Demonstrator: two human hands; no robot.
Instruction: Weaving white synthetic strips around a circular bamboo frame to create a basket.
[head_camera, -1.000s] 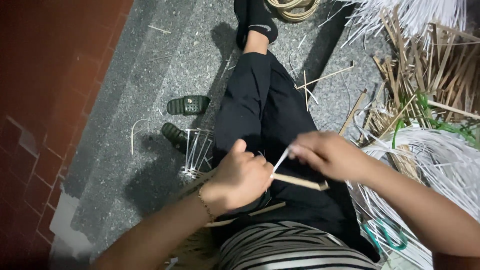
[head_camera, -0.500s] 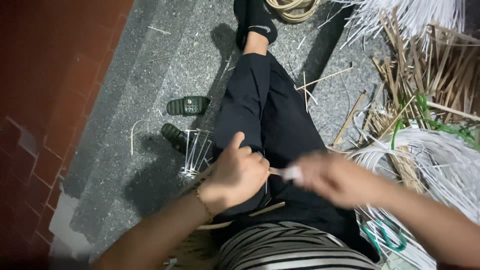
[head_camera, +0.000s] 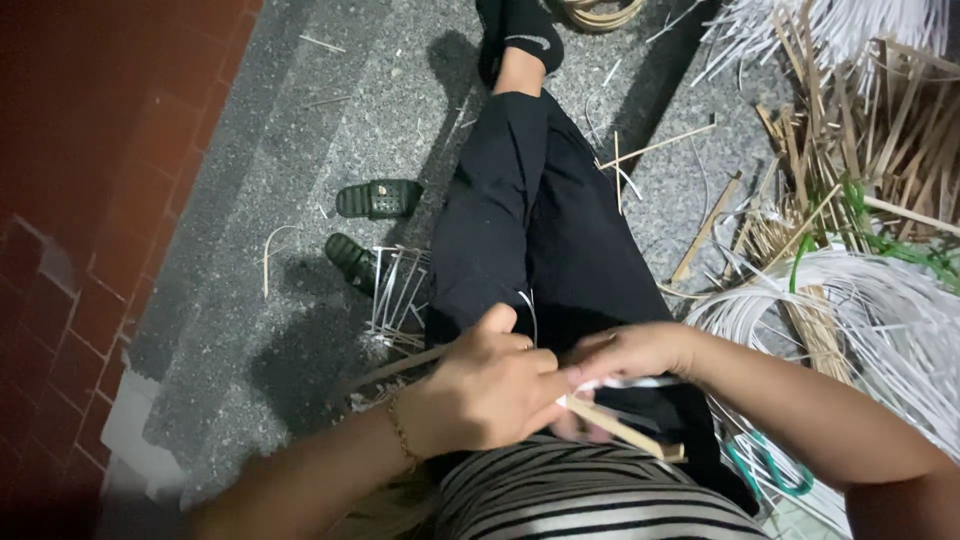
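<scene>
2 bare hands show, the left hand (head_camera: 490, 385) and the right hand (head_camera: 625, 355), pressed together over the lap. 1 flat bamboo stick (head_camera: 620, 430) passes under them, with 1 white strip (head_camera: 640, 382) at the right fingers. 2 dark green sandals (head_camera: 378, 198) lie on the grey floor (head_camera: 250, 330). 1 black sock (head_camera: 528, 35) covers the outstretched foot. 1 green-handled scissors (head_camera: 765, 465) rests beside the hip. The loose white strips (head_camera: 880, 310) and split bamboo pieces (head_camera: 830, 150) piled on the right are too many to count.

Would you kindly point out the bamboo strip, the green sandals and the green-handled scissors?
bamboo strip (head_camera: 625, 432), head view, middle of the flat tan length.
green sandals (head_camera: 378, 198), head view, upper sandal's strap.
green-handled scissors (head_camera: 765, 468), head view, handle loop.
</scene>
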